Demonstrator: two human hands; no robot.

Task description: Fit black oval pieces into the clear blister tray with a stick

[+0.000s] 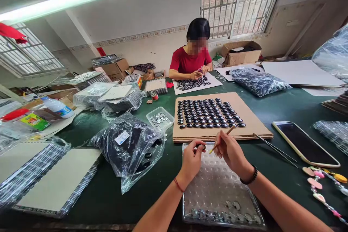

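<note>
My left hand (190, 162) pinches a small black oval piece (202, 146) between thumb and fingers. In my right hand (230, 150) is a thin wooden stick (230, 130), its yellowish tip pointing down near the black piece. Both hands are above the far end of a clear plastic dimpled tray (214, 185). Small ring-like metal parts (217, 215) sit along the tray's near edge. Just beyond, rows of shiny black ovals (206, 113) lie on stacked cardboard sheets (252, 119).
Left of my hands are a plastic bag of black pieces (122, 148) and a clear box of small metal parts (160, 119). Tweezers (277, 149), a phone (307, 143) and a beaded string (319, 185) lie right. A co-worker (191, 61) sits across the green table.
</note>
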